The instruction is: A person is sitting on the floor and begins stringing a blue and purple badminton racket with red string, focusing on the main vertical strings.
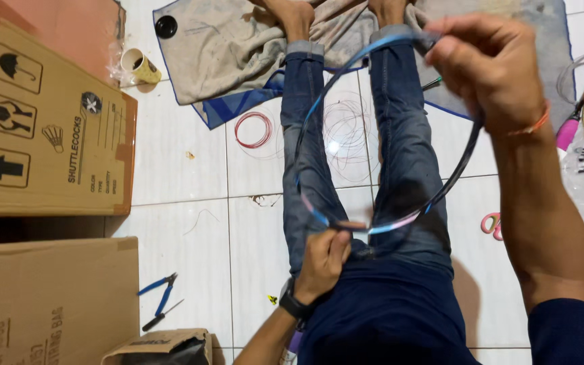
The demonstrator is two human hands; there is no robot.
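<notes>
A seated person's left hand [322,260] pinches the near end of a bare racket frame [400,128], while the right hand [491,71] closes around its far rim, holding the hoop above outstretched legs in jeans [403,149]. The thin frame looks light and stiff, probably best gripped at the rim. Beyond the frame, coils of string [255,130] lie on the tiled floor [190,169]; left of it sit blue pliers [160,287] and cardboard boxes [42,122].

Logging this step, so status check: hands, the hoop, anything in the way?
Left hand pinching near edge of racket frame. Right hand gripping far edge, frame over lap. Blue pliers, red string coil on floor, apart.
</notes>
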